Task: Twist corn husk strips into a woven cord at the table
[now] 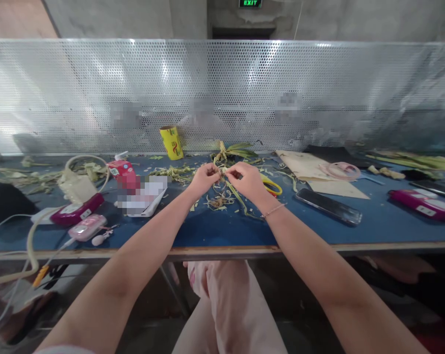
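Over the middle of the blue table, my left hand [205, 179] and my right hand [246, 180] meet with fingertips pinched close together. Thin pale plant strands show between and around the fingertips, but which hand grips which strand is hard to make out. A long green stem [238, 197] trails from below my right hand toward the table's front. Beneath the hands lies a small heap of curled fibres and plant scraps [219, 201]. Yellow-handled scissors [272, 186] lie partly hidden behind my right hand. Just beyond the hands rests a leafy plant piece [240, 149].
A yellow tube-like container [171, 143] stands near the perforated metal screen [141, 78]. To the left are a red carton [123, 173], a white box [148, 197], a purple device [76, 210] and cables. On the right lie a phone [329, 206], cardboard [303, 164] and another purple device [423, 204].
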Demonstrator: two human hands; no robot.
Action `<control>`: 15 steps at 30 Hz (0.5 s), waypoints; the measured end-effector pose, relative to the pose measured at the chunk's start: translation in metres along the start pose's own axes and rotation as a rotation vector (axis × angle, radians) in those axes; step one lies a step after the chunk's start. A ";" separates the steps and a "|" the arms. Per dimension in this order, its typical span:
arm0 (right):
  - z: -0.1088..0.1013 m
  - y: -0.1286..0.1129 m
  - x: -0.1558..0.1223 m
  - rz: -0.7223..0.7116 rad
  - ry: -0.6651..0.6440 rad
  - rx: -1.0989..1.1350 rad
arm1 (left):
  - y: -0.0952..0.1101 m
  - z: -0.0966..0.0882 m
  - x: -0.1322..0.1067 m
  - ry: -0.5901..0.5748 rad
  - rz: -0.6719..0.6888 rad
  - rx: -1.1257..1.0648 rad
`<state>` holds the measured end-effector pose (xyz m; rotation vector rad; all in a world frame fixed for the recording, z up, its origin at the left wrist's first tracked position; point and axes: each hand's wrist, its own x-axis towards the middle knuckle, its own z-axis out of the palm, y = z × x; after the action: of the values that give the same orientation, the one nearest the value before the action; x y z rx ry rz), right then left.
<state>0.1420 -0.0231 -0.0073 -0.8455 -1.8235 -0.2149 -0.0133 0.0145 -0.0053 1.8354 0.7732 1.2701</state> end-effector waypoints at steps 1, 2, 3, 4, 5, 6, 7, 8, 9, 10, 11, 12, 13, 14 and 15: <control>0.000 0.000 0.000 -0.008 -0.002 0.002 | 0.001 0.000 0.000 -0.003 0.001 0.009; -0.001 0.000 0.001 -0.018 -0.005 0.006 | 0.001 0.000 0.000 -0.010 0.002 0.016; -0.001 0.000 0.001 -0.029 -0.007 0.007 | 0.001 0.000 0.000 -0.018 0.003 0.021; -0.001 0.000 0.001 -0.043 -0.008 0.004 | 0.002 0.000 0.000 -0.026 0.004 0.025; -0.002 0.001 0.002 -0.061 -0.008 -0.006 | 0.002 0.000 -0.001 -0.033 0.003 0.031; -0.002 0.001 0.002 -0.081 -0.007 -0.018 | 0.003 0.000 -0.001 -0.037 0.001 0.040; -0.002 0.002 0.002 -0.102 -0.006 -0.029 | 0.003 0.001 -0.001 -0.039 -0.001 0.050; -0.002 0.002 0.002 -0.120 -0.003 -0.035 | 0.004 0.001 -0.002 -0.041 -0.001 0.061; -0.003 0.002 0.002 -0.131 -0.002 -0.033 | 0.005 0.001 -0.002 -0.043 0.000 0.070; -0.003 0.002 0.002 -0.133 -0.001 -0.024 | 0.006 0.002 -0.002 -0.046 0.001 0.076; -0.002 0.001 0.002 -0.124 0.000 -0.009 | 0.006 0.002 -0.003 -0.050 0.002 0.078; -0.002 0.001 0.002 -0.102 0.002 0.011 | 0.006 0.003 -0.003 -0.053 0.005 0.080; -0.002 0.000 0.002 -0.069 0.005 0.034 | 0.006 0.003 -0.003 -0.056 0.009 0.082; -0.002 -0.001 0.003 -0.025 0.010 0.058 | 0.006 0.004 -0.003 -0.059 0.016 0.083; -0.001 -0.002 0.003 0.027 0.016 0.082 | 0.005 0.004 -0.003 -0.062 0.025 0.083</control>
<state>0.1412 -0.0240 -0.0038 -0.8085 -1.7920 -0.1283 -0.0106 0.0085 -0.0031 1.9466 0.7816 1.2077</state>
